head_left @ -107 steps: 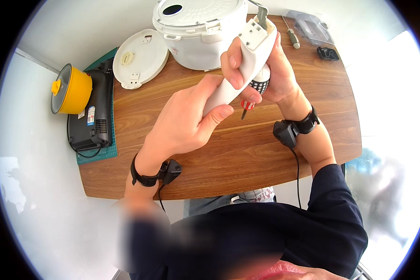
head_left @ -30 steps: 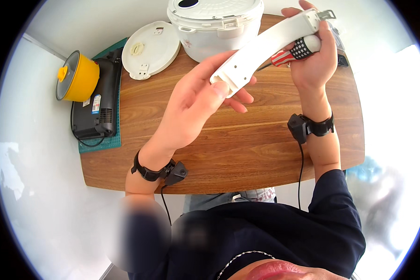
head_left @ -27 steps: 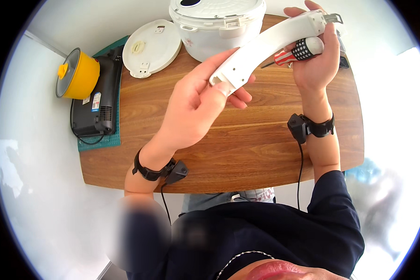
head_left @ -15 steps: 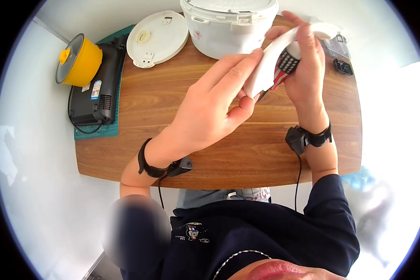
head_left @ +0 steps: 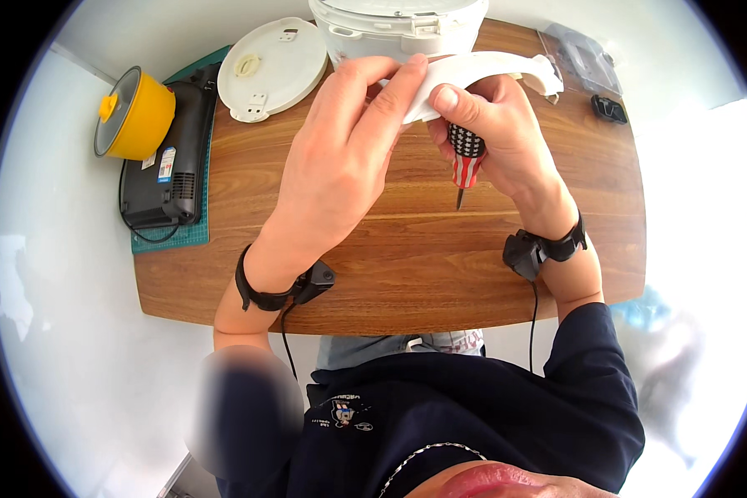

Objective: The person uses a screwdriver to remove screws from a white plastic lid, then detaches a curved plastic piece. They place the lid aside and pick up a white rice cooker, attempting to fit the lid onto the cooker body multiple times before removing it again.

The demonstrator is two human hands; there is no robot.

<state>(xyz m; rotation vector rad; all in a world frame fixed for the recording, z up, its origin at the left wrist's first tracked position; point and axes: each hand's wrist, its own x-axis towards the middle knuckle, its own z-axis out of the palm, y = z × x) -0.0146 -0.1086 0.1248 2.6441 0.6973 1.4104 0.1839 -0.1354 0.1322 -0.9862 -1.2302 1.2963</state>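
A white curved plastic handle is held up over the far part of the table between both my hands. My left hand is closed on its left end, fingers over the top. With its thumb pressed on the handle, my right hand also keeps a screwdriver against the palm. The screwdriver's grip is black with white stars above and red and white stripes below, and its dark shaft points down toward me. Just behind the handle stands a white rice cooker, partly cut off at the top.
A round white lid lies left of the cooker. Farther left, a yellow pot sits on a black appliance over a green cutting mat. At the far right are a clear plastic box and a small black part.
The white handle has turned from a steep slant to nearly level, its arch now facing up. The screwdriver now points down toward me. My left hand has shifted left and farther away.
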